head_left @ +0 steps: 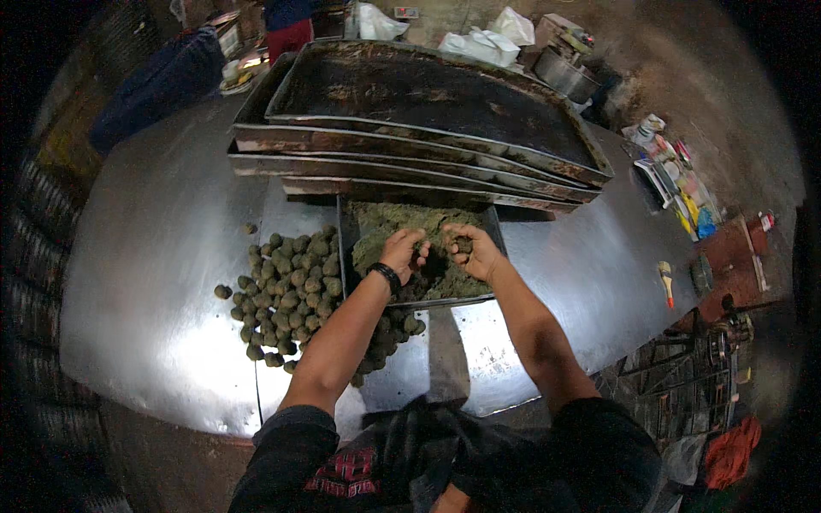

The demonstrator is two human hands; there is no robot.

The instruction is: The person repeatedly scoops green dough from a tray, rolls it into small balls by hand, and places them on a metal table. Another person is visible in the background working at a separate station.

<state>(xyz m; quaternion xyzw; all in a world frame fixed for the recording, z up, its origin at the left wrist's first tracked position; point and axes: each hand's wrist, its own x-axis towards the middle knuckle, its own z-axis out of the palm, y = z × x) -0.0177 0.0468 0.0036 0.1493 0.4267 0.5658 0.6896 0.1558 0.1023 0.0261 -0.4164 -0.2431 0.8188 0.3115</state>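
Note:
A dark metal tray (344, 256) holds a crumbly green-brown dough-like mixture (380, 216). Both hands are over this tray, a small gap apart. My left hand (405, 251), with a black band at the wrist, has its fingers curled inward; what they hold, if anything, is hidden. My right hand (475, 250) is closed around a small dark lump of the mixture (463, 244). Left of the tray, many rolled balls of mixture (286, 282) lie heaped on the metal table (154, 256). My left forearm covers part of the heap.
Large blackened baking trays (428, 94) are stacked behind the mixture tray, overhanging its far edge. A paintbrush (666, 282) lies near the table's right edge. Beyond are white plastic bags (483, 44), a metal pot (564, 75) and assorted packets (684, 201). Dark cloth (158, 85) is at the far left.

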